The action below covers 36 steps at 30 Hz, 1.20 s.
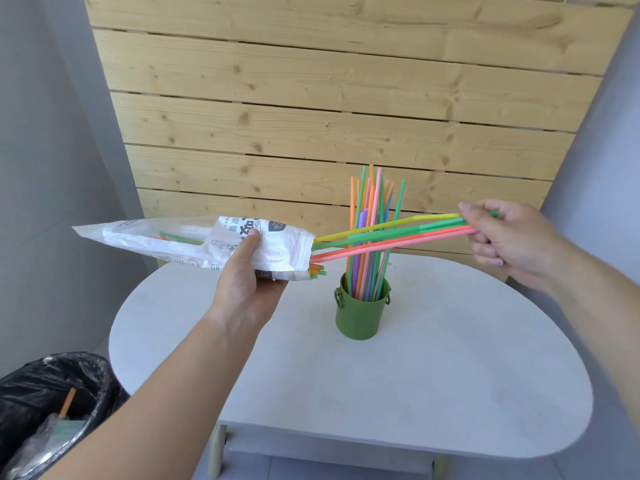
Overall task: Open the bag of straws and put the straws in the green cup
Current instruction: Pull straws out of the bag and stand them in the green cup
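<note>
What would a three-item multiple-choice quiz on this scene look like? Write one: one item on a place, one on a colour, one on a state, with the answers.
1. Where does the cup stand?
A. On the white table
B. In the bin
C. In the left hand

2. What colour is the cup?
A. Red
B. Green
C. Blue

3. What state is the bag in?
A. Sealed, lying on the table
B. Open at one end, held in the air
C. Crumpled in the bin

Answers:
1 A: the cup stands upright on the table, with straws already in it.
2 B: its wall is plainly green.
3 B: the left hand holds the bag above the table, and the right hand grips a few straws whose far ends are still in its open mouth.
</note>
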Available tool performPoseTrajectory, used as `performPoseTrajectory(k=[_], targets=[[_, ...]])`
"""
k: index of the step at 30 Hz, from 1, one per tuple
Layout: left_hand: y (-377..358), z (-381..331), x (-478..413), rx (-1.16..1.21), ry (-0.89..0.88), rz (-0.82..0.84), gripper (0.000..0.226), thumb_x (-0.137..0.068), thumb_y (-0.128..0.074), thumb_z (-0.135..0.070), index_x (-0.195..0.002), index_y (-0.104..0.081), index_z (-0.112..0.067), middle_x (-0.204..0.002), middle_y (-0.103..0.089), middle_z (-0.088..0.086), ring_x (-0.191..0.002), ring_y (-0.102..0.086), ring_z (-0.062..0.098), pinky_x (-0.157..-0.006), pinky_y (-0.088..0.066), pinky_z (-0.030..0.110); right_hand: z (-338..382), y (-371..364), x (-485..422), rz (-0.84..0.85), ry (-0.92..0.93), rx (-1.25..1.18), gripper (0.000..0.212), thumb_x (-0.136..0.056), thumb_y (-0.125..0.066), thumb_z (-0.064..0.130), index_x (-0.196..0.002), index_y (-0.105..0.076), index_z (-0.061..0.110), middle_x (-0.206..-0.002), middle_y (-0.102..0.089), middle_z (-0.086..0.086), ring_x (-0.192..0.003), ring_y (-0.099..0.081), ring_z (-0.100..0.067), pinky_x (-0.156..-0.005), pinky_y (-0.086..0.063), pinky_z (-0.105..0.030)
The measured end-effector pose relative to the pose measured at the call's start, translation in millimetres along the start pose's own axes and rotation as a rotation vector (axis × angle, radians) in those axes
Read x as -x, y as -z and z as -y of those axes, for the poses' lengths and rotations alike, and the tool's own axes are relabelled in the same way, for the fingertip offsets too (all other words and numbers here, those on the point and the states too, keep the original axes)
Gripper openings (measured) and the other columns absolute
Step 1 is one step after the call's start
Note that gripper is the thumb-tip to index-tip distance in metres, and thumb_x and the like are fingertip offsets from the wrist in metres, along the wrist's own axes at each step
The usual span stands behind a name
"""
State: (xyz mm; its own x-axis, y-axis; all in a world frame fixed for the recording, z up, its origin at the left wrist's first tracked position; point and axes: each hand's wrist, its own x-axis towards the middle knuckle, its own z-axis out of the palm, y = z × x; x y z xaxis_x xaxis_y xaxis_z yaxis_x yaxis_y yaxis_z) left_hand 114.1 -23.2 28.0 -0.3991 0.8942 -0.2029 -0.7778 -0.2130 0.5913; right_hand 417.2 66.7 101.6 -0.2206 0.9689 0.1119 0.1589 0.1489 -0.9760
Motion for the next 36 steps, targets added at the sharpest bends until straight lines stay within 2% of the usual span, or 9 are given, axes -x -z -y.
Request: performPoseTrajectory(k=[4,7,9,15,21,25,27,31,36], targets=[[1.6,2.0,-0.9,-0.017,0.007,-0.01,0.017,-0.102,-0.061,-0.022,-0.111,-0.068,-0.008,-0.097,-0.079,0.007,-0.095,-0.076,0.023,-0.08,-0.062,0.041,16.5,24.7,-1.1,0.006,0.034,0.123,0.025,-0.101,-0.056,0.028,-0.084,-0.058,0.01,-0.05,-0.034,0.007,-0.043,-0.023,-0.011,-0.037,-0.022,-0.019],[2.8,2.5,-1.2,-0.012,0.004,-0.014,0.018,-0.101,-0.062,-0.021,-0.115,-0.067,-0.009,-0.109,-0.076,0.007,-0.107,-0.074,0.023,-0.088,-0.061,0.042,26.3,40.3,-0.4,0.009,0.05,0.189,0.027,-0.102,-0.055,0.028,-0.093,-0.058,0.002,-0.055,-0.031,0.001,-0.043,-0.023,-0.011,-0.037,-0.021,-0.02],[3.1,2.6,-0.8,-0.005,0.004,-0.011,0.017,-0.101,-0.062,-0.02,-0.113,-0.068,-0.01,-0.108,-0.076,0.007,-0.111,-0.073,0.023,-0.094,-0.059,0.044,31.5,48.3,0.5,0.006,0.044,0.22,0.027,-0.101,-0.056,0.027,-0.101,-0.06,0.0,-0.061,-0.027,-0.001,-0.042,-0.024,-0.01,-0.036,-0.022,-0.019],[2.0,1.8,1.3,-0.014,0.0,-0.013,0.013,-0.102,-0.062,-0.021,-0.103,-0.068,-0.01,-0.093,-0.076,0.005,-0.096,-0.074,0.023,-0.091,-0.059,0.046,41.4,56.9,3.9,0.035,0.015,0.362,0.029,-0.1,-0.057,0.027,-0.083,-0.06,0.003,-0.058,-0.03,-0.002,-0.04,-0.025,-0.01,-0.036,-0.022,-0.018],[1.4,0.9,2.8,-0.014,0.0,-0.009,0.013,-0.101,-0.062,-0.02,-0.103,-0.069,-0.01,-0.09,-0.078,0.004,-0.092,-0.075,0.022,-0.092,-0.059,0.045,47.9,41.0,0.7,0.076,-0.032,0.468,0.027,-0.098,-0.062,0.028,-0.085,-0.063,0.004,-0.049,-0.035,0.005,-0.042,-0.025,-0.012,-0.036,-0.023,-0.019],[2.5,-0.6,2.8,-0.036,-0.006,0.001,0.013,-0.102,-0.062,-0.021,-0.102,-0.069,-0.011,-0.081,-0.078,0.002,-0.081,-0.076,0.019,-0.086,-0.061,0.043,54.5,28.0,-6.9,0.065,-0.039,0.551,0.028,-0.095,-0.066,0.032,-0.083,-0.066,0.006,-0.049,-0.041,0.004,-0.042,-0.027,-0.014,-0.04,-0.023,-0.021],[2.9,-1.1,2.8,-0.04,-0.006,-0.005,0.013,-0.102,-0.062,-0.021,-0.103,-0.069,-0.01,-0.085,-0.078,0.002,-0.082,-0.076,0.019,-0.084,-0.061,0.041,58.6,23.6,-10.4,0.048,-0.037,0.594,0.029,-0.094,-0.067,0.032,-0.082,-0.066,0.006,-0.051,-0.043,0.001,-0.043,-0.028,-0.015,-0.042,-0.023,-0.021],[2.5,-1.5,3.0,-0.032,-0.001,-0.007,0.013,-0.102,-0.062,-0.02,-0.103,-0.07,-0.01,-0.095,-0.077,0.005,-0.091,-0.075,0.022,-0.09,-0.06,0.044,63.7,19.8,-14.8,0.036,-0.053,0.636,0.031,-0.094,-0.068,0.031,-0.082,-0.065,0.002,-0.054,-0.038,-0.003,-0.044,-0.026,-0.017,-0.043,-0.022,-0.021],[1.5,-1.6,3.7,-0.022,0.004,-0.007,0.013,-0.102,-0.061,-0.02,-0.098,-0.069,-0.01,-0.084,-0.078,0.003,-0.09,-0.074,0.022,-0.092,-0.059,0.045,65.8,20.8,-16.3,-0.01,-0.052,0.647,0.029,-0.094,-0.069,0.029,-0.08,-0.063,0.005,-0.053,-0.038,-0.003,-0.045,-0.026,-0.019,-0.046,-0.023,-0.021]])
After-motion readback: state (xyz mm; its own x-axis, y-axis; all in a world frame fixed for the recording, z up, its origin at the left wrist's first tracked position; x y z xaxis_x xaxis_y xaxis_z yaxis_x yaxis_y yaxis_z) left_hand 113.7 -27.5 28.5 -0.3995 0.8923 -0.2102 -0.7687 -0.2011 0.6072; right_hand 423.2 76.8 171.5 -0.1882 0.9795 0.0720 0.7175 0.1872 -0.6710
